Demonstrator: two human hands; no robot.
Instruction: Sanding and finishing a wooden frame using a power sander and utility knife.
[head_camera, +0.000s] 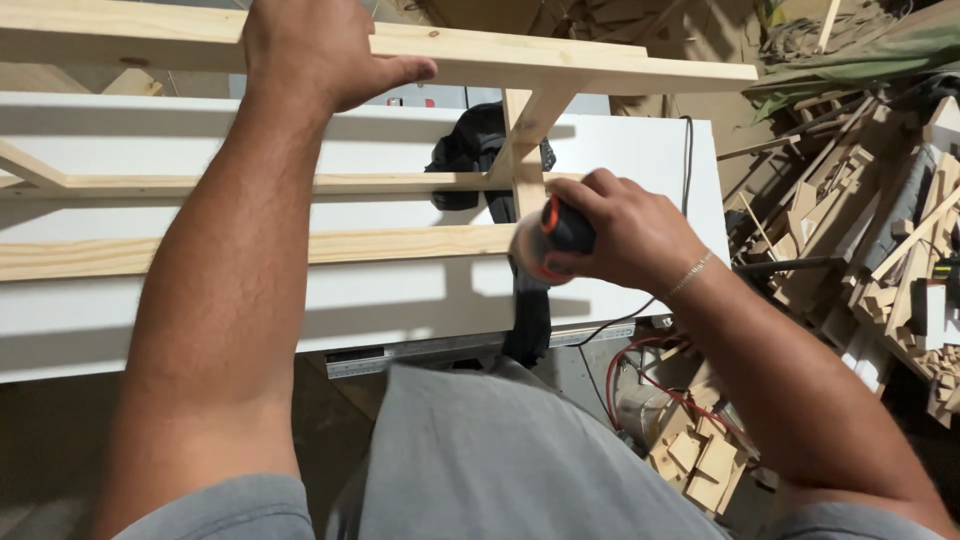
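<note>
A wooden frame (400, 245) lies across a white desk (640, 250), wood scraps (860, 250) heaped alongside. The left hand (320, 50) clasps its top rail; the right hand (620, 235) closes its grip on an orange-and-black sander (550, 238).

Pale pine frame (400, 245), white tabletop (400, 300), black-and-orange sander (555, 235) — grey shirt (500, 460), red wires (650, 385)

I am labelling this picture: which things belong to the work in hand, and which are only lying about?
In use:
left hand on wooden frame
right hand gripping orange-and-black sander
white tabletop

Lying about:
wood offcuts
black cloth
red wires
</note>
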